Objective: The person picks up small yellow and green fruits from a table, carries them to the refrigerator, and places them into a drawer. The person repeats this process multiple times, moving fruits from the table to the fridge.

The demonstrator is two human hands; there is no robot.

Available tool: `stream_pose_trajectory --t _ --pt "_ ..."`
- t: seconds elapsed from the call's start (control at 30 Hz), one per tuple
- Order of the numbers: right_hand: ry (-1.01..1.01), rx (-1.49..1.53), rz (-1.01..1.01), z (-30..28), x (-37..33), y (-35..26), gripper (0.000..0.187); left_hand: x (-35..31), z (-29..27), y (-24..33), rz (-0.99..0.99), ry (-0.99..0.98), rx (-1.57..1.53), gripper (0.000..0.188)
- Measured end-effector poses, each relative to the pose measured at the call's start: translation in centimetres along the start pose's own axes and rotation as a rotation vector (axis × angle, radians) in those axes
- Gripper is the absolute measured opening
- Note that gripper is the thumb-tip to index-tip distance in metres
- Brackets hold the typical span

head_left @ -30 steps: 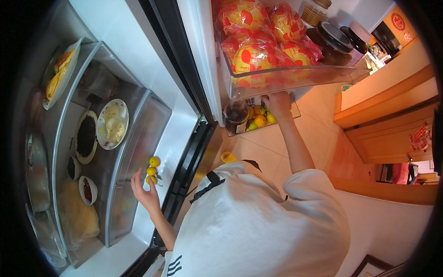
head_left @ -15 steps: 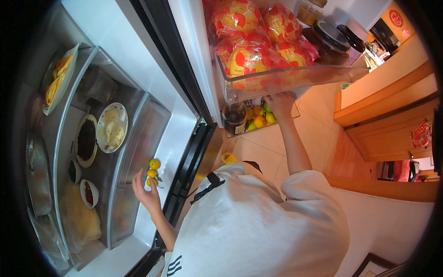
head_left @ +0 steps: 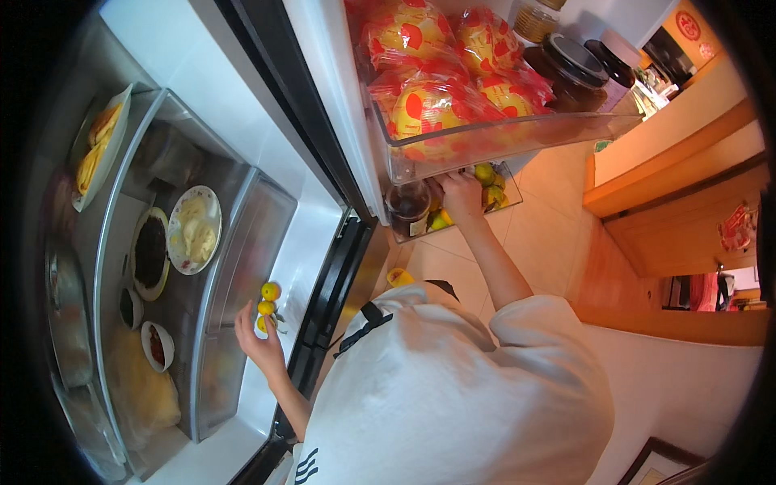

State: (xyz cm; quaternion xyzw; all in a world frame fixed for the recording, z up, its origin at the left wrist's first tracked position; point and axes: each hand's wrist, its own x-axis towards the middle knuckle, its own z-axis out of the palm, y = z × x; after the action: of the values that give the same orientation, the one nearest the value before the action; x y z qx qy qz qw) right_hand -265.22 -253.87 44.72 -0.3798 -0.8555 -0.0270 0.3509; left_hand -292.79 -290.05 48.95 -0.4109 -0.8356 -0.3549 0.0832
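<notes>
My left hand [head_left: 262, 343] is beside small orange-yellow citrus fruits [head_left: 267, 308] in a row on the fridge's white inner ledge. Its fingers are spread, and the thumb is close to the lowest fruit, which it may be touching. My right hand [head_left: 463, 198] reaches down into the low door bin [head_left: 505, 209], over a mix of green and orange citrus fruits [head_left: 491, 194]. Only the back of that hand shows; its fingertips are hidden among the fruits, so a grip cannot be made out. A dark bottle [head_left: 407, 207] stands at the bin's left end.
The upper door bin [head_left: 501, 133] overhangs my right hand, holding bagged yellow-red packages [head_left: 428, 109] and dark-lidded jars [head_left: 570, 73]. Fridge shelves at left carry a plate of pale food [head_left: 195, 229], a dark-filled dish [head_left: 150, 252] and small bowls. Clear drawers [head_left: 250, 234] adjoin my left hand.
My right hand has moved left within the low bin, from its right end to nearer the bottle, uncovering green fruits. My left hand has barely moved.
</notes>
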Motion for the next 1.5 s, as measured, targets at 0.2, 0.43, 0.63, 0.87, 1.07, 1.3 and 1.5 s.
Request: stream_pose_trajectory --t 0.2,0.43,0.63,0.87,1.07,1.3,1.5 --pt "-0.066 -0.068 -0.059 1.8 -0.3 0.8 0.019 0.4 -0.1 -0.1 0.011 -0.005 -0.008 0.037" --pt "0.069 -0.014 0.025 0.5 0.6 -0.2 0.019 0.1 0.0 -0.5 -0.008 0.001 -0.008 0.038" --pt "0.041 0.148 0.207 -1.3 -0.6 0.3 0.018 -1.1 -0.1 -1.9 -0.032 0.012 0.068 0.037" --pt "0.685 0.597 0.261 -3.1 -6.2 3.2 0.01 -5.6 -0.7 -10.0 -0.258 0.11 0.194 0.045" --pt "0.349 0.709 -0.392 -6.8 -4.9 -9.0 0.01 -8.4 0.5 -12.5 -0.607 -0.165 0.356 0.081" --pt "-0.473 0.831 -0.538 4.9 -4.9 -24.1 0.027 -6.4 5.9 -11.6 -0.593 0.008 0.249 0.075" --pt "-0.579 0.647 -0.772 13.9 -5.2 -32.6 0.046 -5.4 8.4 -10.9 -0.6 0.368 0.149 0.058"
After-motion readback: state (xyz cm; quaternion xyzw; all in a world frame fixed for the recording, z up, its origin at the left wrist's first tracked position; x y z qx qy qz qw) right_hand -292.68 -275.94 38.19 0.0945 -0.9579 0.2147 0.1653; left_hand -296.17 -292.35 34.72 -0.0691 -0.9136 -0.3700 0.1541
